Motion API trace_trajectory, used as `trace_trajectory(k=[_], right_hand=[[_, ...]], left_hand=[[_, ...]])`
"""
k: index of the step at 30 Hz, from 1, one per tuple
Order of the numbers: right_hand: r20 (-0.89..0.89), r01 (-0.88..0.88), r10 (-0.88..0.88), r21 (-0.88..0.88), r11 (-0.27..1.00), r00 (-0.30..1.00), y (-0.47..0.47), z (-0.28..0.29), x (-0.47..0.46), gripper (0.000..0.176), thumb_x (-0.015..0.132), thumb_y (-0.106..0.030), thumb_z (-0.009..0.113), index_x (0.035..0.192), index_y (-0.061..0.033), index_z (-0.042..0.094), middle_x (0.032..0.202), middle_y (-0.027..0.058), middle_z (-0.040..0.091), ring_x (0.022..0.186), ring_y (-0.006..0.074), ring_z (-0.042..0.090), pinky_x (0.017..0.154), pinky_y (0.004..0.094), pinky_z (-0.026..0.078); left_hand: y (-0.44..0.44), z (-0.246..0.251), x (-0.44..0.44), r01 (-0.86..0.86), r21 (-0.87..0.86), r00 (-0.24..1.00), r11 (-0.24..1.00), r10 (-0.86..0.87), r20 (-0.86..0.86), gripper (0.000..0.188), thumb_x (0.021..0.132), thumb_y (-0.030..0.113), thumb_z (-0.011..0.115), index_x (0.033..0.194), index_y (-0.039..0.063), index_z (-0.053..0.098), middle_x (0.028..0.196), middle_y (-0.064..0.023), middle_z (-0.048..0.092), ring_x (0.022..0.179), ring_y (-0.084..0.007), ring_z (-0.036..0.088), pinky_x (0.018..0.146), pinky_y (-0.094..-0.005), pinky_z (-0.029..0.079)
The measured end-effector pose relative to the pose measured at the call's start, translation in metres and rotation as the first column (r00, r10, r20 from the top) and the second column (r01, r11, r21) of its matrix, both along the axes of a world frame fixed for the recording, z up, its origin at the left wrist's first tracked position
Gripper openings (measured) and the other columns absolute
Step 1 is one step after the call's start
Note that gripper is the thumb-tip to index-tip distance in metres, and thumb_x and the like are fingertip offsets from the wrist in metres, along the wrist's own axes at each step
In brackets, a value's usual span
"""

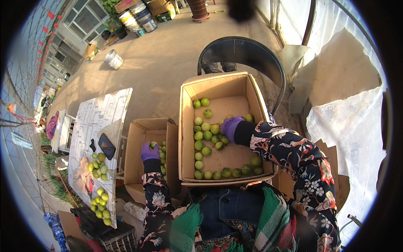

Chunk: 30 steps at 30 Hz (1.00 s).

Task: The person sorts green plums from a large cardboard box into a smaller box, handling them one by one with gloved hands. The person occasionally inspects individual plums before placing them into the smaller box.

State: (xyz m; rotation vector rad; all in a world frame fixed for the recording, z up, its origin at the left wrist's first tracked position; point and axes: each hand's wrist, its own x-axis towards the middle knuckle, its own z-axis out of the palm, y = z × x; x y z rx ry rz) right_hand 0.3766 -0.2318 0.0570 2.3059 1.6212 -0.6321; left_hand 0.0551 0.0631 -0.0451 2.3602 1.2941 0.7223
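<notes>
A large open cardboard box [201, 181] sits before me, with green tomatoes [207, 135] spread over its floor and a row along its near side. My right hand [232, 127], in a purple glove, is down inside it among the tomatoes. Its fingers curl, and the palm side is hidden, so a grip cannot be made out. To the left stands a smaller, deeper cardboard box [133, 151] with more green tomatoes [162, 155] along its right side. My left hand [150, 152], also gloved in purple, reaches into this box with a green tomato [153, 144] between thumb and fingers.
At left, a white patterned board [91, 126] carries a phone [107, 146], red-handled tool [91, 185] and two tomato groups [100, 165]. A black-framed chair [241, 42] stands behind the large box. Below the board is a black plastic crate [119, 239]. A bucket [113, 59] stands farther off.
</notes>
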Motion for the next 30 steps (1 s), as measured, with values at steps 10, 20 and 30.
trace_trajectory(k=[10, 20, 30], right_hand=[[0.023, -0.042, 0.046, -0.144, 0.989, 0.999, 0.001, 0.016, -0.011, 0.031, 0.087, -0.024, 0.067, 0.116, -0.0156, 0.076, 0.119, 0.006, 0.073, 0.114, 0.0306, 0.068, 0.084, 0.0555, 0.055], [0.083, -0.115, 0.133, -0.187, 0.976, 0.988, -0.006, -0.002, 0.001, 0.029, 0.084, -0.024, 0.071, 0.112, -0.0172, 0.077, 0.117, 0.0046, 0.074, 0.11, 0.0277, 0.07, 0.076, 0.0513, 0.058], [0.09, -0.134, 0.142, -0.095, 0.986, 0.986, -0.008, 0.002, 0.001, 0.027, 0.085, -0.021, 0.071, 0.111, -0.0176, 0.078, 0.116, 0.0043, 0.074, 0.109, 0.0292, 0.07, 0.077, 0.0529, 0.057]], left_hand=[[-0.009, -0.061, -0.037, -0.179, -0.045, 0.972, 0.983, 0.169, -0.165, 0.049, 0.085, 0.037, 0.074, 0.116, 0.0, 0.067, 0.112, -0.0266, 0.068, 0.106, -0.0439, 0.065, 0.093, -0.0486, 0.052], [-0.01, -0.028, -0.002, -0.104, 0.05, 0.993, 0.993, 0.107, -0.058, 0.05, 0.087, 0.031, 0.072, 0.124, -0.001, 0.062, 0.12, -0.0276, 0.064, 0.111, -0.043, 0.062, 0.097, -0.0481, 0.049], [-0.15, 0.163, 0.116, 0.451, 0.283, 0.817, 0.846, -0.519, 0.251, 0.038, 0.087, 0.012, 0.07, 0.123, 0.001, 0.062, 0.124, -0.0212, 0.062, 0.116, -0.0389, 0.058, 0.101, -0.0453, 0.046]])
